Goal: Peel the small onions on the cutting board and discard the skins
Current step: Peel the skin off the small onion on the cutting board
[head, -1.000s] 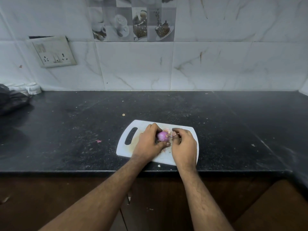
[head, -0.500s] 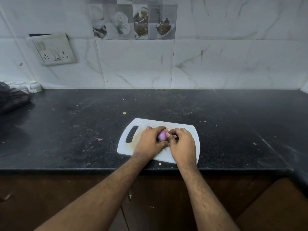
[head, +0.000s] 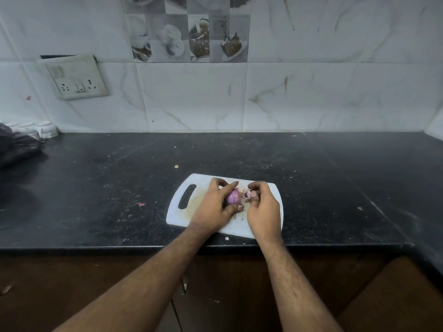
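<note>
A white cutting board (head: pixel 182 212) with a handle slot lies on the black counter near its front edge. My left hand (head: pixel 213 209) grips a small purple onion (head: pixel 233 197) over the board, thumb below and fingers above it. Just right of the onion, my right hand (head: pixel 262 209) pinches a pale pink piece of onion skin (head: pixel 249 194) in its curled fingers. Skin scraps lie on the board under my hands, mostly hidden.
The black counter (head: pixel 96 188) carries small specks, with a pink scrap (head: pixel 141 204) left of the board. A dark bag (head: pixel 16 147) and a white object (head: pixel 46 129) sit at the far left. A socket plate (head: pixel 76 77) hangs on the tiled wall.
My right hand has pulled slightly away from the onion with a piece of skin in its fingers. More of the purple onion shows in my left hand.
</note>
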The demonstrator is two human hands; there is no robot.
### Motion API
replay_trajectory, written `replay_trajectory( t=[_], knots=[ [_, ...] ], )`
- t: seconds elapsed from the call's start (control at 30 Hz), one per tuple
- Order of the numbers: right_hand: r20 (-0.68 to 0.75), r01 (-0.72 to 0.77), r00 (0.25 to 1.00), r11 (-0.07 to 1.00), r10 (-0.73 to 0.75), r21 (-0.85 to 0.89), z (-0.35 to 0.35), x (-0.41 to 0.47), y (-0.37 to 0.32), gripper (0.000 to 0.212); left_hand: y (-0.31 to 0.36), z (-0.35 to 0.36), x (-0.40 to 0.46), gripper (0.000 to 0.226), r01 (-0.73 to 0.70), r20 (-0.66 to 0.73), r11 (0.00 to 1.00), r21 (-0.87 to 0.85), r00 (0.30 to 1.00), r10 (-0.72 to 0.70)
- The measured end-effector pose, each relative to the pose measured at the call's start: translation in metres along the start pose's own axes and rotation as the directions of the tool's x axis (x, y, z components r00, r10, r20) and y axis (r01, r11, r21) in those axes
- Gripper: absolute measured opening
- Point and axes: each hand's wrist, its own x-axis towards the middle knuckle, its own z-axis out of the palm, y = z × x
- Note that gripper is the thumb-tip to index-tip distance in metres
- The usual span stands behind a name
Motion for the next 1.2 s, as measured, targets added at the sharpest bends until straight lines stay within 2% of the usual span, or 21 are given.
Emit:
replay_trajectory(
  t=[0.07,0.17,0.27,0.37,0.43,0.6,0.83,1.2],
  knots=[
    [0.064,0.08,0.995,0.996,-0.078,-0.035,0.001,-0.002,-0.001,0.034,-0.002,0.0,0.0,0.078,0.024,-0.014,0.998,-0.055,1.0,-0.025],
    [0.135,0.126,0.985,0.983,-0.107,-0.135,0.004,-0.001,-0.004,0.038,-0.005,0.0,0.0,0.059,0.05,-0.026,0.991,-0.126,0.998,-0.054],
    [0.091,0.041,0.995,0.99,-0.029,-0.133,0.006,0.001,-0.002,0.027,-0.007,0.0,0.001,0.041,0.007,-0.038,0.996,-0.09,0.999,-0.011],
    [0.027,-0.003,1.0,0.992,0.007,-0.123,0.008,0.002,0.001,0.015,-0.008,0.0,0.003,0.052,-0.011,-0.008,1.0,-0.024,1.0,0.01],
    [-0.006,0.004,1.0,0.993,-0.005,-0.116,0.008,0.001,0.002,0.01,-0.01,0.0,0.004,0.051,-0.021,-0.004,1.0,-0.016,1.0,0.021],
    [-0.059,0.055,0.996,0.99,-0.063,-0.127,0.006,-0.003,0.0,0.011,-0.012,0.001,0.003,0.044,0.018,-0.025,0.997,-0.075,0.999,-0.02],
    [-0.047,0.063,0.997,0.992,-0.068,-0.108,0.005,-0.008,-0.003,0.016,-0.012,0.0,0.002,0.03,-0.052,-0.044,0.999,-0.01,0.998,0.051],
    [-0.043,-0.024,0.999,0.996,0.02,-0.087,0.001,-0.009,-0.008,0.018,-0.013,0.0,0.002,0.022,-0.064,-0.061,0.997,-0.032,0.996,0.062]
  ],
)
